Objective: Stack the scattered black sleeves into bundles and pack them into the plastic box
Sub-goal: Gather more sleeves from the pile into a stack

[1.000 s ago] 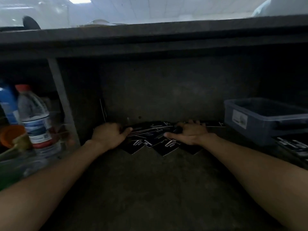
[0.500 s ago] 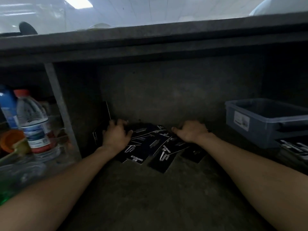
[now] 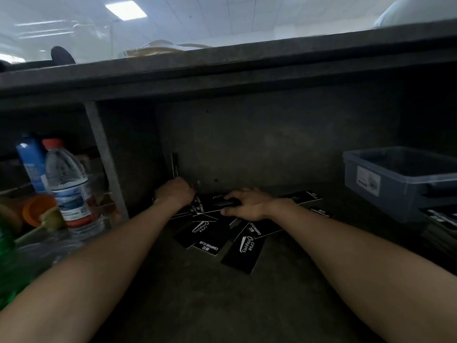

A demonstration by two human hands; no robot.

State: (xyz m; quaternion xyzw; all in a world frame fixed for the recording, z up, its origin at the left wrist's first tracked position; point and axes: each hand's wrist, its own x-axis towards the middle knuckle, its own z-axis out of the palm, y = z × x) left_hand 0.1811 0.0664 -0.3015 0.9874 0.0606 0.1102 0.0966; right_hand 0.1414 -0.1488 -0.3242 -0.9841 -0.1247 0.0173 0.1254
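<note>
Several black sleeves [image 3: 243, 248] with white print lie fanned out on the dark shelf floor against the back wall. One sleeve [image 3: 174, 165] stands upright in the back corner. My left hand [image 3: 176, 194] is curled at the pile's back left edge, its fingers hidden behind the knuckles. My right hand [image 3: 249, 204] lies on the pile's middle and pinches a black sleeve [image 3: 228, 203] between thumb and fingers. The blue-grey plastic box [image 3: 371, 154] stands at the right, apart from both hands. More black sleeves [image 3: 441, 216] lie in front of it.
A metal divider post [image 3: 106, 164] stands left of my left arm. Beyond it are a water bottle [image 3: 69, 186], a blue bottle [image 3: 32, 164] and an orange cup [image 3: 37, 209]. A low shelf board [image 3: 222, 70] hangs overhead.
My left hand has moved back toward the corner and curled up. My right hand has shifted left over the pile and closed on a sleeve. The sleeves have slid nearer to me.
</note>
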